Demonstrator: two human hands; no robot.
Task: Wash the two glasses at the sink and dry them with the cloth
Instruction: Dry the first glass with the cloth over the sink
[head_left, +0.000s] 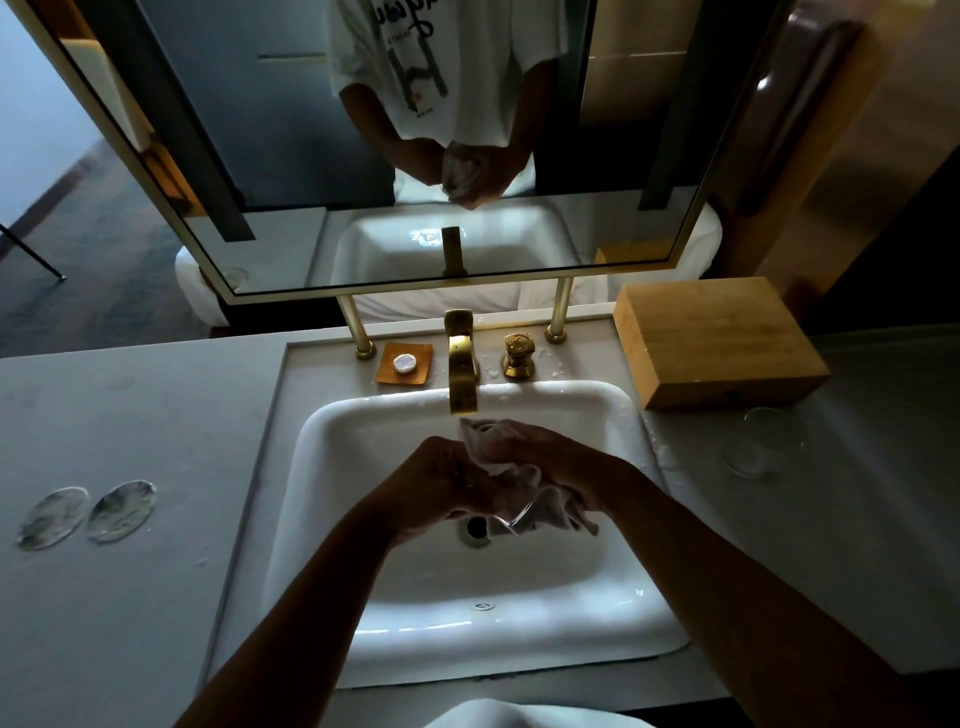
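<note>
Over the white sink (363, 587) my left hand (436, 483) grips a clear glass (511, 517), of which only the rim shows below my fingers. My right hand (561, 457) holds a pale cloth (498, 449) bunched around and into that glass, just under the gold faucet (462, 374). The second glass (758, 441) stands on the counter to the right of the sink, in front of the wooden box.
A wooden box (717, 343) sits at the back right. A soap dish with a small round soap (404, 364) and a gold tap handle (518, 356) flank the faucet. Two round glass coasters (85, 512) lie on the left counter. A mirror (415, 130) hangs behind.
</note>
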